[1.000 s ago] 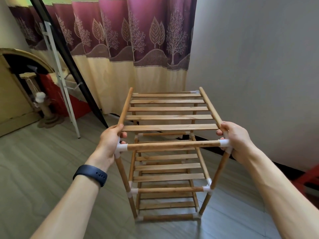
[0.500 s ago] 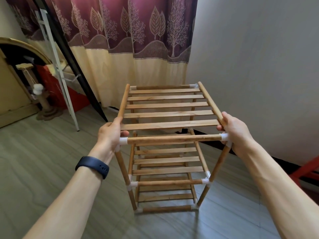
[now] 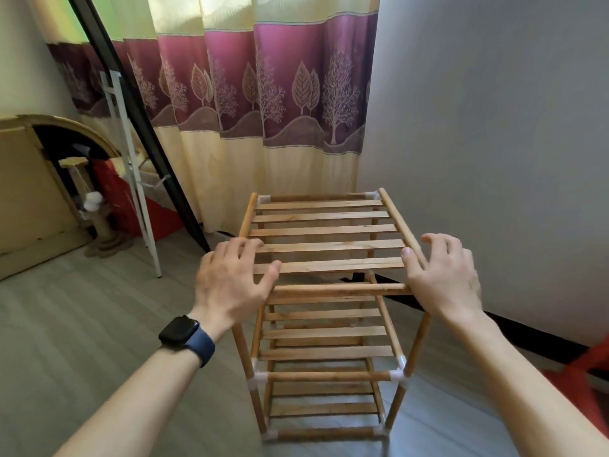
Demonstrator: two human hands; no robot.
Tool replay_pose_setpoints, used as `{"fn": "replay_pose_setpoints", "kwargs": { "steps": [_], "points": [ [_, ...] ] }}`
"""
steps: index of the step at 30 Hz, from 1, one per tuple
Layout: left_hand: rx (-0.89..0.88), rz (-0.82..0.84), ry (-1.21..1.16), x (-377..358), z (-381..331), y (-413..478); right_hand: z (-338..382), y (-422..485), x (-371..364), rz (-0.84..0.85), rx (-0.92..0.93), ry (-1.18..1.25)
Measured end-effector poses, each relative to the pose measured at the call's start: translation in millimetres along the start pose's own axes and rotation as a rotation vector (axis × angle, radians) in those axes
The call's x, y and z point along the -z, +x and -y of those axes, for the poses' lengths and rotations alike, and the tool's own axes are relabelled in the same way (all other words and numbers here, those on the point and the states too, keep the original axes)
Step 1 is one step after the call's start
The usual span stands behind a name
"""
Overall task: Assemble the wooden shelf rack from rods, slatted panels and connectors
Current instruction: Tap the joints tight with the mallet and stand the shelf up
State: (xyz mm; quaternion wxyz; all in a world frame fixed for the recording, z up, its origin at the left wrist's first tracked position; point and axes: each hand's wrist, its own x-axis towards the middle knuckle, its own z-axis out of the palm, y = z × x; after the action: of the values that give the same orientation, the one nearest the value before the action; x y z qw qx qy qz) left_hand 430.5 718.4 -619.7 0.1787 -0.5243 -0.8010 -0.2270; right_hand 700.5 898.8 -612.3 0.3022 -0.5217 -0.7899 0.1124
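The wooden shelf rack [image 3: 326, 374] stands upright on the floor, with three slatted tiers joined by rods and white connectors [image 3: 397, 376]. Its top slatted panel [image 3: 326, 230] lies level. My left hand [image 3: 230, 278], a dark watch on its wrist, is spread palm-down over the top front left corner, the thumb against the front slat. My right hand [image 3: 441, 278] is spread palm-down over the top front right corner, its thumb at the end of the right side rod [image 3: 395, 216]. Neither hand grips anything. Both front top connectors are hidden under the palms.
A grey wall [image 3: 494, 159] runs close along the rack's right side. A patterned curtain [image 3: 263, 110] hangs behind it. A black pole [image 3: 145, 127] and a white stand [image 3: 131, 179] lean at the back left, near a scratching post [image 3: 95, 209]. Something red [image 3: 580, 384] lies at the lower right.
Both hands have let go of the top front corners and opened, fingers now spread flat over them. The rack stands on the floor, and the view has tilted up.
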Motion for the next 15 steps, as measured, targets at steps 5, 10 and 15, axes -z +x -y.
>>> {"fn": "replay_pose_setpoints", "kwargs": {
  "steps": [5, 10, 15],
  "points": [
    [-0.039, 0.332, 0.049, 2.3, -7.5, 19.7, 18.3, -7.7, 5.2, 0.166, 0.302, -0.321],
    [-0.022, 0.318, 0.058, -3.4, -15.1, 18.2, 27.9, -2.6, 5.2, 0.288, 0.305, -0.367],
    [-0.019, 0.234, 0.05, -4.9, -10.6, 16.9, 34.6, 1.1, -3.9, 0.146, 0.274, -0.412]
  ]
}}
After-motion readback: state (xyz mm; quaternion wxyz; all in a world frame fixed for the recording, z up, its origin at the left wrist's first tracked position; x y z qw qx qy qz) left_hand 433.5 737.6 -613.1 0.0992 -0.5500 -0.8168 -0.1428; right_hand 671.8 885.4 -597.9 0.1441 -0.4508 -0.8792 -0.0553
